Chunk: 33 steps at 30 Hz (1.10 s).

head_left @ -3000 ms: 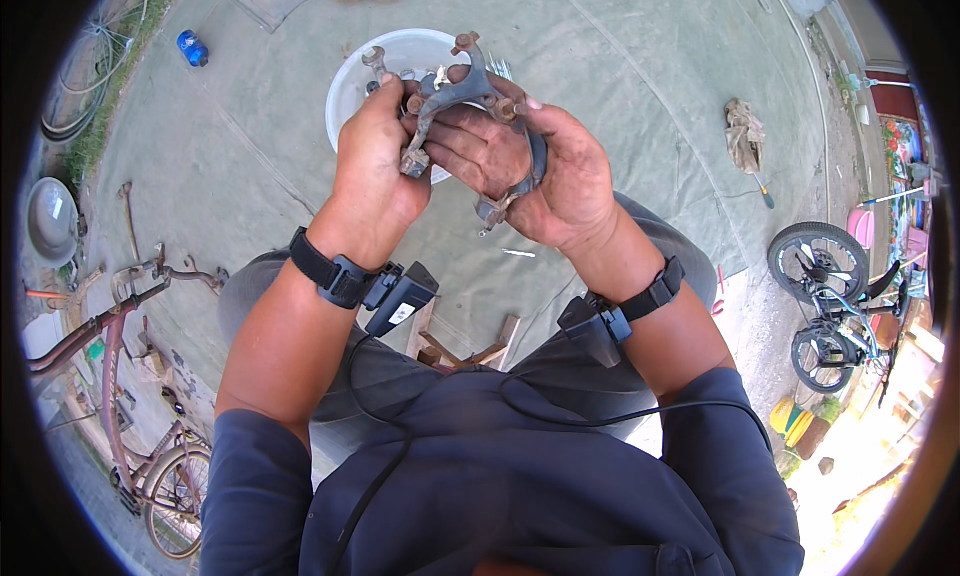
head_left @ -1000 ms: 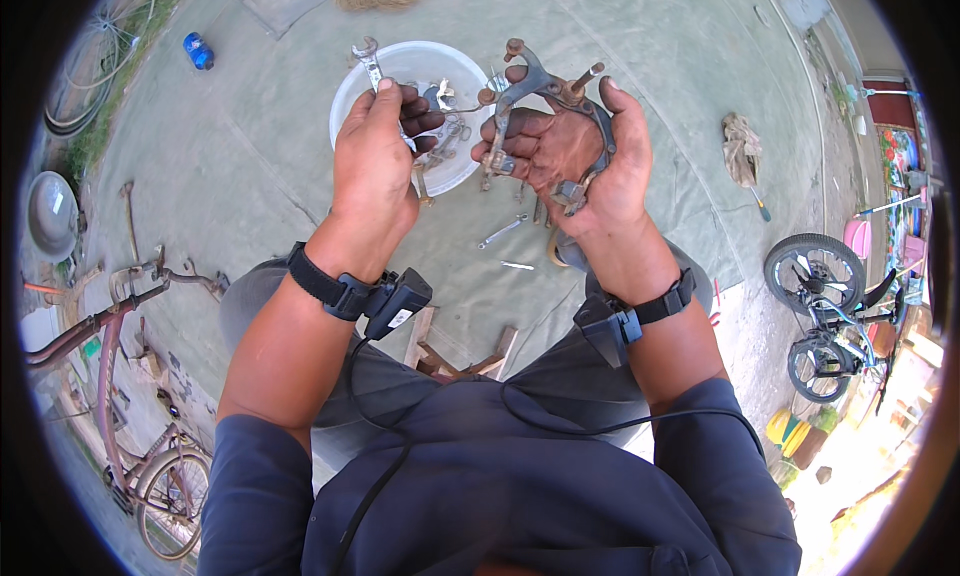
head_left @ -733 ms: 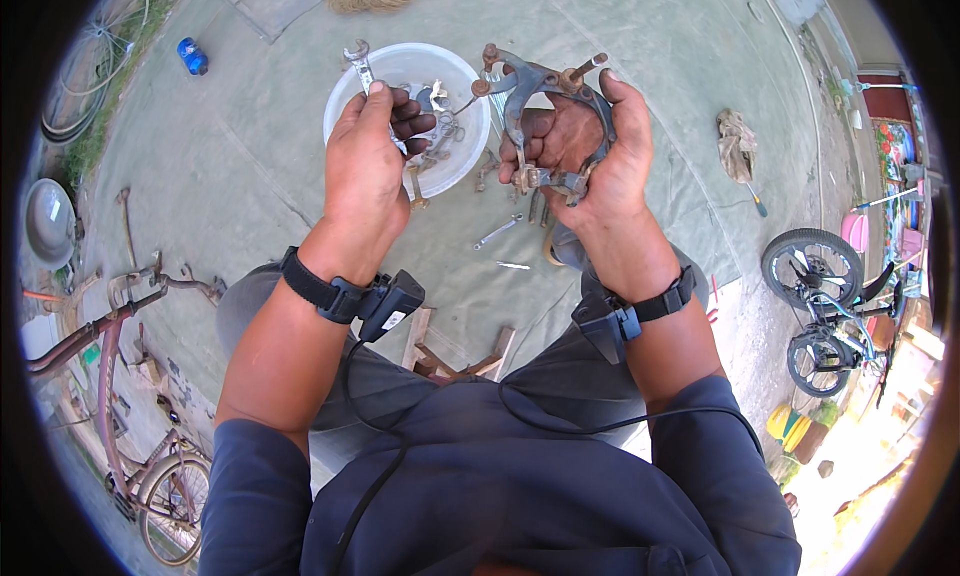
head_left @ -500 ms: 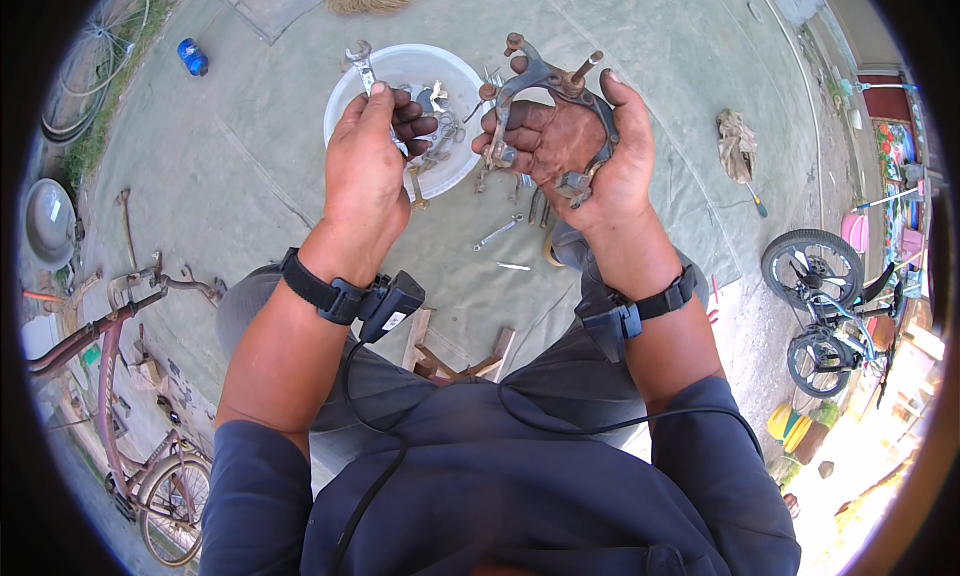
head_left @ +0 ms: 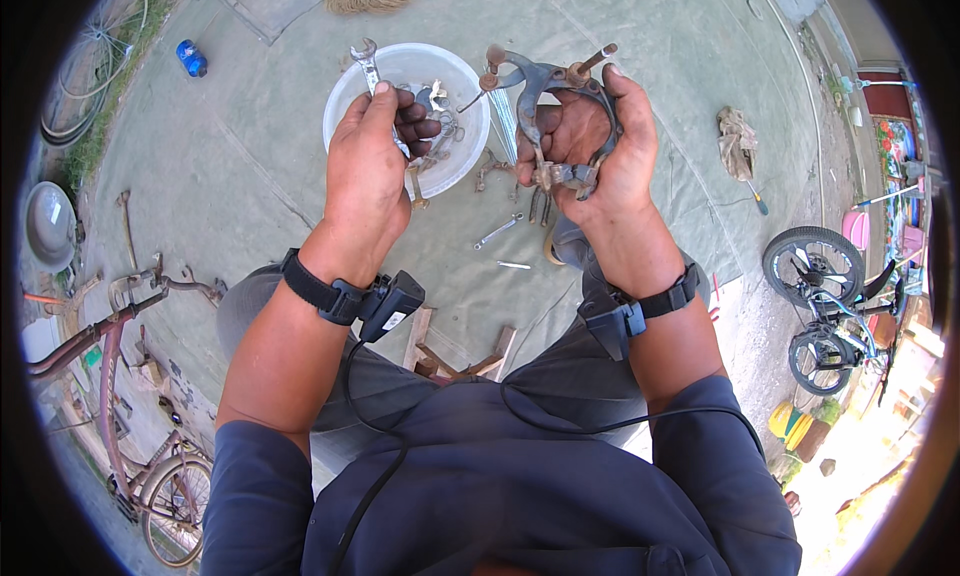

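The left hand (head_left: 370, 151) pinches a wrench (head_left: 369, 66) beside the rusty bracket (head_left: 546, 77), which the right hand (head_left: 618, 181) grips between thumb and fingers, seemingly for steadiness

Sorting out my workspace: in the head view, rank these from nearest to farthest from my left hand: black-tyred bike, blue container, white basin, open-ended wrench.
1. Open-ended wrench: held in the left hand.
2. White basin: partly behind that hand in view.
3. Blue container: upper left.
4. Black-tyred bike: far right.
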Available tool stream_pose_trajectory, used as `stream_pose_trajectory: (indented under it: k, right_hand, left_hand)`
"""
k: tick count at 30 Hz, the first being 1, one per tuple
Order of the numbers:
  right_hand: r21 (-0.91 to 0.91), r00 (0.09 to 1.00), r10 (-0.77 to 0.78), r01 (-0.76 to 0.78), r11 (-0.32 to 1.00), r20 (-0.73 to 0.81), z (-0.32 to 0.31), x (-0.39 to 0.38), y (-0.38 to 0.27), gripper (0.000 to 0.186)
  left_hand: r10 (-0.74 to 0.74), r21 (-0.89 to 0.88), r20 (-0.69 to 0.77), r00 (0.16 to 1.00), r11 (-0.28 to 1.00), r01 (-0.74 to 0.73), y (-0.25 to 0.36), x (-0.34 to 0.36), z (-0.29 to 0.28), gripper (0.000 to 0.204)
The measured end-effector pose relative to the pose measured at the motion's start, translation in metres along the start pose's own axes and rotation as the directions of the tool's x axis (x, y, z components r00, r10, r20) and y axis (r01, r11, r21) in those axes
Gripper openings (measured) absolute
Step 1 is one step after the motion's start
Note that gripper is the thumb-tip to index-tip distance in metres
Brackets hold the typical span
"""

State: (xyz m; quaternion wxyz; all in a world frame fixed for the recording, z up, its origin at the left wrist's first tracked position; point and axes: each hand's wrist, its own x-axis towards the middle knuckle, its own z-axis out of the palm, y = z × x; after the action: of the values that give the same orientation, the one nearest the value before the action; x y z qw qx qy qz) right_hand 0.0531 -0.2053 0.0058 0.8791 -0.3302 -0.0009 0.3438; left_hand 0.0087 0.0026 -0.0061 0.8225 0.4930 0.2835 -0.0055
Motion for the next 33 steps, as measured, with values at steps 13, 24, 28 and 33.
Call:
stream_pose_trajectory:
  k: [13,24,28,33]
  right_hand:
    - [-0.012,0.996,-0.039,0.038,0.999,-0.082,0.021,0.001,0.003,0.080]
    - [0.034,0.999,0.015,-0.017,0.999,0.043,-0.006,0.004,-0.003,0.083]
    - [0.026,0.999,0.011,-0.011,1.000,0.030,0.003,0.002,-0.003,0.080]
    - [-0.043,1.000,0.001,-0.001,0.999,-0.002,0.019,-0.002,0.002,0.077]
  left_hand:
    - [-0.004,0.004,0.019,1.000,1.000,0.004,-0.001,-0.001,0.001,0.027]
    - [-0.016,0.022,0.031,0.999,1.000,0.015,0.001,-0.001,0.001,0.026]
    - [-0.023,0.022,0.031,0.999,0.999,0.023,0.001,-0.003,0.002,0.026]
    - [-0.022,0.018,0.036,0.999,1.000,0.021,0.002,-0.003,0.003,0.026]
